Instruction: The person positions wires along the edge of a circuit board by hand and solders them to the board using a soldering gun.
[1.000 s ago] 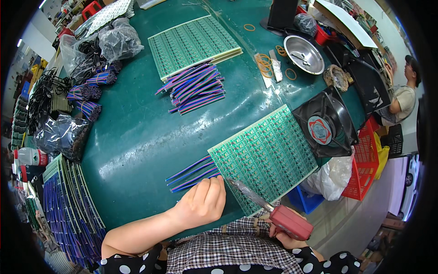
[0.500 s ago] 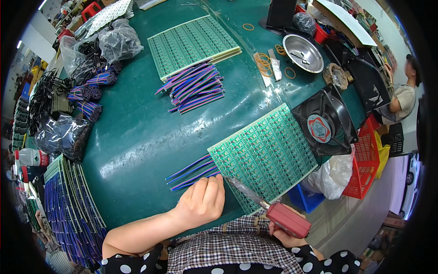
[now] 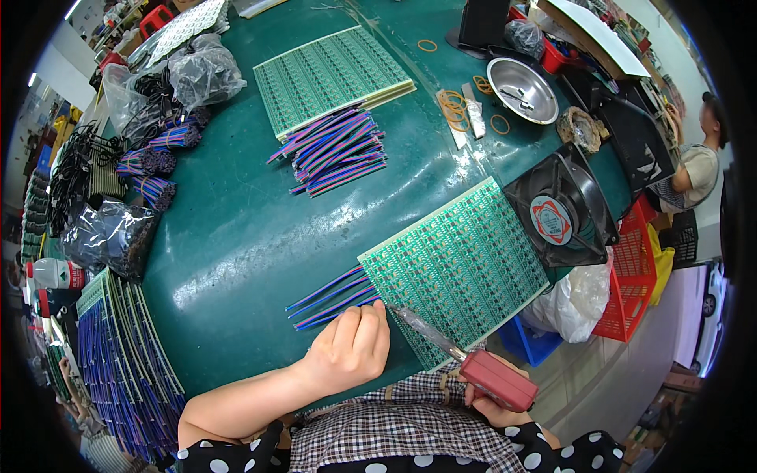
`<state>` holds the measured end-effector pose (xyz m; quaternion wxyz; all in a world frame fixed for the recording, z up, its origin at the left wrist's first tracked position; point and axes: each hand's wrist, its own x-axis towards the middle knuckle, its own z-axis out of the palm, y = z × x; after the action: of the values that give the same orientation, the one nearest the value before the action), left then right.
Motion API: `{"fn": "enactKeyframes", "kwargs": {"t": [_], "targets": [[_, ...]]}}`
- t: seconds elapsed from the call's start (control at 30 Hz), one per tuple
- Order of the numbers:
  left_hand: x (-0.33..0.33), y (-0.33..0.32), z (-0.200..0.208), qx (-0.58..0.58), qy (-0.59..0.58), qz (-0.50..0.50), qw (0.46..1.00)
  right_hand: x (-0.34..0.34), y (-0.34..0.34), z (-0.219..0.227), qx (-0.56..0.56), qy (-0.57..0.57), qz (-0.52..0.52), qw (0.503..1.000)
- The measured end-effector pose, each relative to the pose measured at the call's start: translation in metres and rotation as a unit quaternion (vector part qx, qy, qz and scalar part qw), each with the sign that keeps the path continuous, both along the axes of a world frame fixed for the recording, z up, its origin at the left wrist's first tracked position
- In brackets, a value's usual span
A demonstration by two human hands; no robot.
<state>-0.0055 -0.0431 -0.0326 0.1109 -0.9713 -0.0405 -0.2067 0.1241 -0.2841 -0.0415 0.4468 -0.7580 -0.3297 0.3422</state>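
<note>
A green circuit-board panel lies at an angle on the table before me, with several thin blue and dark wires sticking out from its left edge. My left hand is closed in a pinch at that edge, beside the wires; whatever its fingertips hold is hidden. My right hand is wrapped round the red handle of a soldering iron, partly behind it. The iron's dark tip reaches the panel's left edge, right by my left fingertips.
Farther back lie stacked green panels and a pile of coloured wires. A black fan stands right of the panel, below a metal bowl. Wired boards and bagged cables line the left. A person sits far right.
Both hands, the soldering iron and the panel look almost unmoved. The whole view has shifted only very slightly.
</note>
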Motion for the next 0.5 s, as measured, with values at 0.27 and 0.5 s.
{"fn": "enactKeyframes", "kwargs": {"t": [0.27, 0.5], "targets": [[0.0, 0.001, 0.0, -0.005, -0.004, -0.001, 1.0, -0.004, -0.011, -0.008, -0.011, 0.02, -0.037, 0.999], [0.0, 0.0, 0.0, -0.002, -0.005, -0.005, 1.0, -0.001, -0.005, -0.006, 0.005, 0.001, -0.004, 1.0]]}}
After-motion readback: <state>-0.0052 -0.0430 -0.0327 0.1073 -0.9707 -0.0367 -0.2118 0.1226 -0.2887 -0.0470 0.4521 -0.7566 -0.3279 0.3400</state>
